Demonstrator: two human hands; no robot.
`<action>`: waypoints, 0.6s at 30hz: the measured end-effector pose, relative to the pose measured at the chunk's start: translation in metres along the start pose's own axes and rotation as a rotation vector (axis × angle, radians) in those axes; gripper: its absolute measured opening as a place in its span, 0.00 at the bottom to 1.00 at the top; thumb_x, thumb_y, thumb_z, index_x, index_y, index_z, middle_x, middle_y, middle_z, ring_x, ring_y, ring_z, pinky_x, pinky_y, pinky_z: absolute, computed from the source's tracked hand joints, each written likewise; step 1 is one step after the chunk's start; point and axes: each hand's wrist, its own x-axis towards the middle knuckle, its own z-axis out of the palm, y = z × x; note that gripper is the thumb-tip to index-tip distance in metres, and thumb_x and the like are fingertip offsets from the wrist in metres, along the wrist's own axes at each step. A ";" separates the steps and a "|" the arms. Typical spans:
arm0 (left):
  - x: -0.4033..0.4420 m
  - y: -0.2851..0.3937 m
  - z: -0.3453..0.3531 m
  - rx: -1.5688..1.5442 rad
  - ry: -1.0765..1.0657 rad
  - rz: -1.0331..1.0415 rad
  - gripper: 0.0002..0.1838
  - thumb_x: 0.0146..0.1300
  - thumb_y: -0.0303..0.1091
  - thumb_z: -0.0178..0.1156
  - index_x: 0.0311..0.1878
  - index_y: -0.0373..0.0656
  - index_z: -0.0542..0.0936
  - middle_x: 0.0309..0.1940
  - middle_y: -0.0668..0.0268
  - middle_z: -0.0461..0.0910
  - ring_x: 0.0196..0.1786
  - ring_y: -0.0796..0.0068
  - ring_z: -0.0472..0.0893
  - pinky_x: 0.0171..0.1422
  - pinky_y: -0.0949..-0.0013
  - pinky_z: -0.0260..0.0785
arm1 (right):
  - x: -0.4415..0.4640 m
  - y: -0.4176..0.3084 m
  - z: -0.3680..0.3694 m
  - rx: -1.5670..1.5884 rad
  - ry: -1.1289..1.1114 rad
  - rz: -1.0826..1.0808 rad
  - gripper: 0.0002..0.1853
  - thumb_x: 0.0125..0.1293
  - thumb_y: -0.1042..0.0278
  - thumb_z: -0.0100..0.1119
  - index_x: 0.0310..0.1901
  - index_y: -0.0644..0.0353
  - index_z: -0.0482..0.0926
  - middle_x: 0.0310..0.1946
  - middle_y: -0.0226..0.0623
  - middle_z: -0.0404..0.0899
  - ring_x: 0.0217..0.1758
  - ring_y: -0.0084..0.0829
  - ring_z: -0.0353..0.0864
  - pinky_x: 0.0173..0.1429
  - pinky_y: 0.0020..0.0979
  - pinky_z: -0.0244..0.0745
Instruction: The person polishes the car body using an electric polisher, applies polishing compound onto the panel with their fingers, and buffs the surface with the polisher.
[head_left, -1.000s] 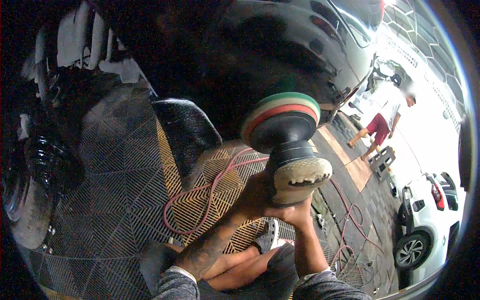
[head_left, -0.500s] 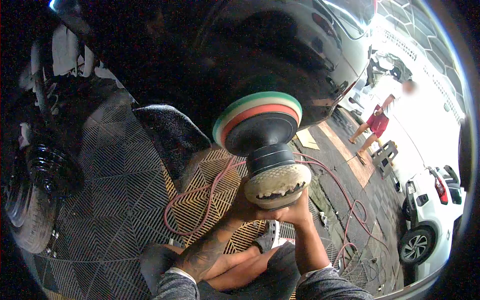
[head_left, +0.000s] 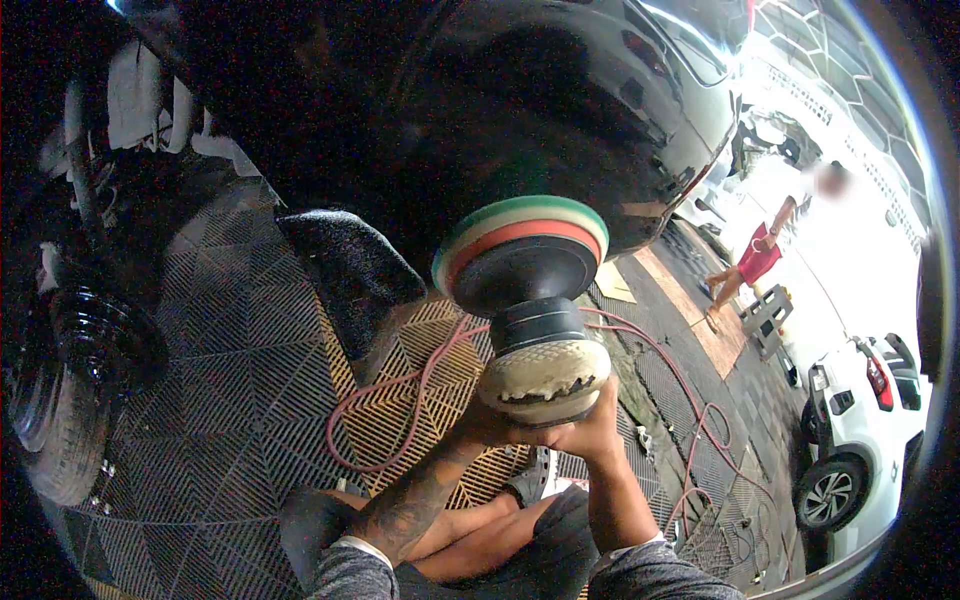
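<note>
So both hands are wrapped around a polisher, held up in front of the person, who's sitting on the floor with bare legs folded in. The left hand, on the tattooed arm, has it from the left side in deep shadow, so I can't make out the fingers. The right hand grips low on the right, tucked under the worn cream end of the body, which has a ragged dark patch.

Up top there's a round pad in 3 colours, green, cream and red-orange, on a black backing plate. It's tilted and facing a dark car; can't tell if it's actually touching the panel.

Floor is grey and yellow slatted tiles, with a pink hose looped near the left forearm and running off to the right too. There's a wheel over on the far left.

Off to the right, another person in red shorts is standing near a grey stool, and 1 white car is parked nearer the camera.
</note>
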 end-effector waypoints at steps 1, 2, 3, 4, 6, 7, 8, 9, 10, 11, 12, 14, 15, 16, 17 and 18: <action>0.000 0.000 0.000 -0.003 -0.005 -0.001 0.46 0.36 0.42 0.87 0.61 0.38 0.76 0.54 0.62 0.82 0.54 0.69 0.82 0.64 0.63 0.75 | 0.001 -0.004 -0.001 -0.001 0.002 0.000 0.56 0.32 0.31 0.82 0.58 0.65 0.72 0.44 0.46 0.84 0.48 0.41 0.88 0.55 0.38 0.79; -0.001 0.000 0.000 -0.003 -0.010 -0.002 0.46 0.36 0.42 0.87 0.61 0.38 0.76 0.53 0.61 0.83 0.54 0.69 0.82 0.63 0.63 0.75 | 0.002 -0.008 -0.001 -0.007 0.022 -0.026 0.56 0.32 0.31 0.82 0.59 0.65 0.71 0.44 0.46 0.84 0.49 0.41 0.87 0.55 0.38 0.79; -0.001 0.000 0.001 -0.005 -0.012 0.000 0.46 0.36 0.42 0.86 0.61 0.38 0.76 0.53 0.61 0.83 0.54 0.69 0.82 0.63 0.63 0.75 | 0.003 -0.010 -0.002 -0.014 0.040 -0.053 0.57 0.32 0.32 0.82 0.59 0.65 0.71 0.44 0.46 0.84 0.49 0.41 0.87 0.55 0.38 0.79; -0.001 0.000 0.001 -0.005 -0.015 0.001 0.46 0.37 0.42 0.86 0.61 0.38 0.76 0.53 0.61 0.83 0.54 0.69 0.82 0.63 0.63 0.75 | 0.005 -0.010 -0.003 -0.017 0.040 -0.054 0.57 0.32 0.32 0.82 0.59 0.65 0.71 0.44 0.46 0.84 0.49 0.41 0.87 0.55 0.38 0.79; -0.001 0.001 0.002 -0.006 -0.020 0.000 0.45 0.37 0.43 0.86 0.60 0.38 0.76 0.53 0.61 0.83 0.54 0.69 0.82 0.63 0.63 0.75 | 0.008 -0.009 -0.005 -0.021 -0.007 -0.082 0.57 0.32 0.32 0.82 0.60 0.65 0.71 0.45 0.46 0.84 0.50 0.39 0.87 0.56 0.38 0.79; 0.000 0.001 0.002 -0.003 -0.024 0.001 0.45 0.37 0.43 0.86 0.60 0.38 0.76 0.53 0.61 0.83 0.54 0.69 0.82 0.63 0.63 0.75 | 0.007 -0.011 -0.005 -0.022 -0.007 -0.082 0.57 0.32 0.32 0.82 0.60 0.65 0.71 0.45 0.46 0.84 0.50 0.39 0.87 0.56 0.38 0.79; 0.000 0.001 0.003 0.000 -0.027 0.002 0.45 0.37 0.43 0.86 0.60 0.38 0.76 0.53 0.61 0.83 0.54 0.68 0.82 0.63 0.63 0.75 | 0.005 -0.016 -0.003 -0.002 0.035 -0.062 0.57 0.32 0.32 0.82 0.60 0.65 0.71 0.46 0.45 0.84 0.50 0.38 0.87 0.56 0.38 0.79; 0.001 0.001 0.003 0.000 -0.029 0.003 0.45 0.37 0.43 0.86 0.60 0.38 0.77 0.53 0.61 0.83 0.54 0.68 0.82 0.63 0.63 0.75 | 0.003 -0.017 -0.002 0.008 0.055 -0.051 0.57 0.31 0.32 0.82 0.60 0.65 0.71 0.46 0.45 0.84 0.50 0.37 0.87 0.56 0.37 0.79; 0.001 0.001 0.002 0.006 -0.032 0.003 0.45 0.37 0.44 0.86 0.60 0.38 0.77 0.53 0.61 0.83 0.54 0.68 0.83 0.63 0.63 0.75 | 0.001 -0.018 0.000 0.019 0.076 -0.041 0.57 0.31 0.32 0.82 0.60 0.65 0.71 0.46 0.45 0.84 0.50 0.37 0.86 0.57 0.37 0.79; 0.001 0.002 0.002 0.008 -0.035 0.004 0.45 0.37 0.44 0.86 0.60 0.38 0.77 0.52 0.61 0.83 0.54 0.68 0.83 0.63 0.63 0.75 | -0.001 -0.016 0.001 0.026 0.085 -0.002 0.59 0.31 0.29 0.82 0.60 0.66 0.71 0.47 0.44 0.84 0.51 0.36 0.86 0.57 0.37 0.79; 0.001 0.002 0.002 0.012 -0.036 0.006 0.45 0.37 0.44 0.85 0.60 0.38 0.77 0.52 0.61 0.83 0.54 0.68 0.83 0.63 0.63 0.75 | -0.001 -0.015 0.001 0.031 0.089 0.018 0.60 0.31 0.28 0.82 0.60 0.66 0.71 0.47 0.44 0.84 0.51 0.35 0.86 0.57 0.36 0.78; 0.001 0.003 0.002 0.015 -0.037 0.007 0.44 0.37 0.44 0.85 0.60 0.38 0.77 0.52 0.61 0.83 0.53 0.68 0.83 0.63 0.63 0.76 | 0.001 -0.011 -0.002 0.005 0.038 -0.006 0.62 0.30 0.24 0.81 0.60 0.66 0.71 0.47 0.44 0.83 0.51 0.34 0.85 0.58 0.36 0.78; 0.000 0.004 0.001 0.018 -0.036 0.010 0.44 0.37 0.44 0.85 0.59 0.38 0.77 0.52 0.60 0.83 0.53 0.68 0.83 0.63 0.63 0.76 | 0.003 -0.010 -0.004 -0.026 -0.018 -0.049 0.63 0.30 0.22 0.80 0.61 0.67 0.71 0.47 0.44 0.83 0.51 0.33 0.85 0.58 0.35 0.78; 0.000 0.005 0.002 0.017 -0.037 0.011 0.44 0.37 0.45 0.85 0.59 0.38 0.77 0.52 0.60 0.84 0.53 0.68 0.83 0.63 0.63 0.76 | 0.003 -0.012 -0.004 -0.027 -0.016 -0.049 0.63 0.30 0.22 0.80 0.61 0.67 0.71 0.47 0.44 0.83 0.51 0.33 0.85 0.58 0.35 0.78; 0.001 0.005 0.001 0.016 -0.037 0.013 0.44 0.38 0.45 0.85 0.59 0.38 0.77 0.52 0.60 0.84 0.53 0.67 0.83 0.63 0.63 0.76 | 0.003 -0.017 -0.003 -0.006 0.014 -0.040 0.63 0.30 0.21 0.79 0.61 0.67 0.71 0.47 0.44 0.83 0.52 0.33 0.84 0.57 0.35 0.78; 0.002 0.005 0.001 0.017 -0.038 0.015 0.44 0.38 0.45 0.85 0.59 0.38 0.77 0.52 0.60 0.84 0.53 0.67 0.83 0.62 0.63 0.76 | 0.003 -0.019 -0.002 0.015 0.042 -0.031 0.63 0.30 0.20 0.78 0.60 0.67 0.71 0.47 0.44 0.83 0.52 0.32 0.84 0.57 0.35 0.77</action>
